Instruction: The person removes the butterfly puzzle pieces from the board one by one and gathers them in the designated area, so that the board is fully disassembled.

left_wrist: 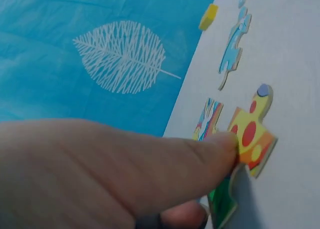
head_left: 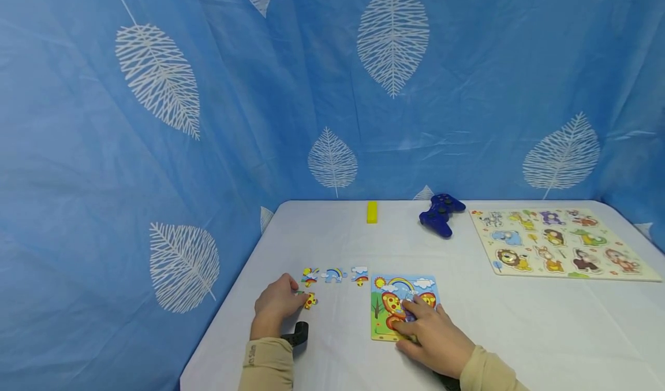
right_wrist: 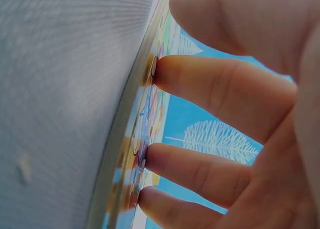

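My left hand (head_left: 277, 303) is at the left of the table, pinching a jigsaw piece (left_wrist: 255, 144) between thumb and fingers. The piece is yellow with red dots and has a green part; the thumb covers some of it. Just beyond it are a sun piece (head_left: 310, 275), a rainbow piece (head_left: 334, 275) and a cloud piece (head_left: 359, 274) in a row. To the right lies a square butterfly puzzle board (head_left: 378, 295). Spread fingertips of my right hand (head_left: 436, 336) touch the board's picture, covering its lower right part.
A yellow block (head_left: 372, 212) and a blue game controller (head_left: 441, 214) lie near the table's back edge. On the right is a large animal puzzle board (head_left: 566, 244). Blue leaf-patterned cloth (head_left: 332, 90) hangs behind and to the left of the white table (head_left: 519, 321).
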Demonstrator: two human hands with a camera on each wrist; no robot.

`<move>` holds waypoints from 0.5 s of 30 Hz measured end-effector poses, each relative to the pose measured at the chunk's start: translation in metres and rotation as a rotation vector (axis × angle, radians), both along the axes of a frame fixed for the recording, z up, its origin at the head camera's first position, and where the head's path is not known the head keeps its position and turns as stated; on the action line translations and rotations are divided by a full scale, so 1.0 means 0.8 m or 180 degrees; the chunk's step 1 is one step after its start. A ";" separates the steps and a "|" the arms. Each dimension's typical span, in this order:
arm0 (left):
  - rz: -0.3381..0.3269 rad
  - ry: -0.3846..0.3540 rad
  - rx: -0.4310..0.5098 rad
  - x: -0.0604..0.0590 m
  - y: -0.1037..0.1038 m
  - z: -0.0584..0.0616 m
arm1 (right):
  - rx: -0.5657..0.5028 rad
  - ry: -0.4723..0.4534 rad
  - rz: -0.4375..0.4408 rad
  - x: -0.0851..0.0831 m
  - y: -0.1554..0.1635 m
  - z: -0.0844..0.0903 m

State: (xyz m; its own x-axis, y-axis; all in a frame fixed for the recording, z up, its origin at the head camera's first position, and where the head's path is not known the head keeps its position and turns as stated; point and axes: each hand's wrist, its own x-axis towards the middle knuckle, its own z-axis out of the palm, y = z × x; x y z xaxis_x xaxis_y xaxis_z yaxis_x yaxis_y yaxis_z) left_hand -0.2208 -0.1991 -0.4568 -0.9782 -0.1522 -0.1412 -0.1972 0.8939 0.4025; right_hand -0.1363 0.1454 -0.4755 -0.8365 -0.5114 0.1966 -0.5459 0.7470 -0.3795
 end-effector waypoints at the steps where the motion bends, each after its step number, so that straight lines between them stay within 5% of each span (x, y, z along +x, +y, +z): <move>1: 0.0009 -0.0013 -0.0036 0.000 0.000 0.001 | -0.0004 0.0013 -0.0006 0.000 0.000 0.000; 8: 0.0049 0.0130 -0.0023 -0.004 0.001 -0.003 | 0.0029 0.0326 -0.0069 -0.001 -0.001 0.000; 12: -0.0028 0.0376 0.0176 -0.007 0.007 -0.002 | 0.0099 0.0597 -0.0516 -0.006 0.001 0.006; 15: -0.0094 0.0477 0.0261 -0.007 0.012 -0.001 | 0.0142 0.0464 -0.0923 -0.012 0.009 0.013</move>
State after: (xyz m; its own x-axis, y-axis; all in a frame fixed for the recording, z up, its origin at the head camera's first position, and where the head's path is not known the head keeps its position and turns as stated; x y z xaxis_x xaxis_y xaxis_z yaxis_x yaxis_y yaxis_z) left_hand -0.2265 -0.1897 -0.4578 -0.9931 -0.1170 -0.0043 -0.1036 0.8614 0.4973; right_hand -0.1458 0.1527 -0.4652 -0.9133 -0.2667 0.3077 -0.3540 0.8934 -0.2765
